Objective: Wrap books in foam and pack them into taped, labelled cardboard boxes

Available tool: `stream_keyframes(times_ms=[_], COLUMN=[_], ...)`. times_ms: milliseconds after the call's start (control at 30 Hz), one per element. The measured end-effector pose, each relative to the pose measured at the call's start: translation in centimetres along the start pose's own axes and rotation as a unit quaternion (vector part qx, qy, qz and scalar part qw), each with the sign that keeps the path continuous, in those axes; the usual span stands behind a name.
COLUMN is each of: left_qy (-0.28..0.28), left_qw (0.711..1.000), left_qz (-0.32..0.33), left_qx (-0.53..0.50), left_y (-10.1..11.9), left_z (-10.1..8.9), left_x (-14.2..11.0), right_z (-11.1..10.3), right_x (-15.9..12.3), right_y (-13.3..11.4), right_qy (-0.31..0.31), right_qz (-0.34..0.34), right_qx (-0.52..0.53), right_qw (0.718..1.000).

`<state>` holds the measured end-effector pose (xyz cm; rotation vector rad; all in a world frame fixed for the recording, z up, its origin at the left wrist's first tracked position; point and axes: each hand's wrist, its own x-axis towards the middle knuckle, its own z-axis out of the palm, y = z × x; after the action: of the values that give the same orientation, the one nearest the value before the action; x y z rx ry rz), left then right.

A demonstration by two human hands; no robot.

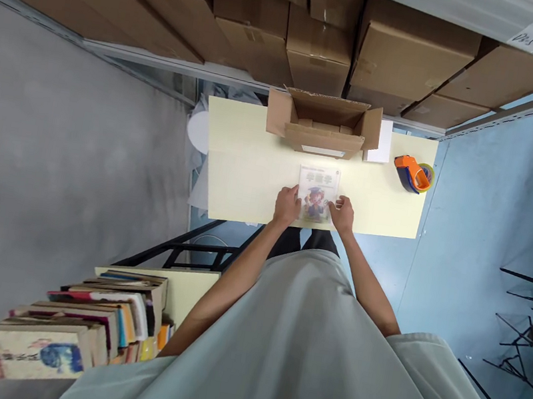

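Note:
A thin pale book with a cartoon figure in a graduation cap on its cover lies flat near the front edge of the cream table. My left hand grips its left edge, thumb against the cover and fingers curled. At the right edge, my right hand pinches the book between thumb and fingers. Just beyond it stands an open cardboard box with its flaps folded out; the visible part of its inside is bare cardboard.
Right of the box is a white flat box. An orange tape dispenser with a yellow tape roll sits at the table's right end. Cardboard cartons fill the shelf above. Many books stand in a row at lower left.

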<state>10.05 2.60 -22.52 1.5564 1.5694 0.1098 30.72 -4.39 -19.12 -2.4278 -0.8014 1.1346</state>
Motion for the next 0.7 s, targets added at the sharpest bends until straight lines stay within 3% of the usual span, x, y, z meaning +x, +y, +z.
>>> stream_keyframes(times_ms=[167,367,567,700], left_qy=[0.001,-0.03,-0.136,-0.18], left_qw=[0.998,0.994,0.976,0.954], left_qz=[-0.029,0.005,0.041,0.058], left_qx=[-0.052,-0.109,-0.166,-0.233], left_y=[-0.3,0.4,4.2,7.5], left_z=[0.9,2.6,4.7,4.5], left_x=[-1.0,-1.8,-2.7,-4.2], right_z=[0.3,-1.4,-6.4,-8.1], right_x=[1.3,0.9,-1.0,-3.2], right_y=[0.4,0.7,0.7,-0.5], right_qy=[-0.023,-0.004,0.081,0.138], right_qz=[0.037,-0.016,-0.032,-0.084], right_qx=[0.093,0.123,0.057,-0.005], right_qw=[0.995,0.992,0.995,0.987])
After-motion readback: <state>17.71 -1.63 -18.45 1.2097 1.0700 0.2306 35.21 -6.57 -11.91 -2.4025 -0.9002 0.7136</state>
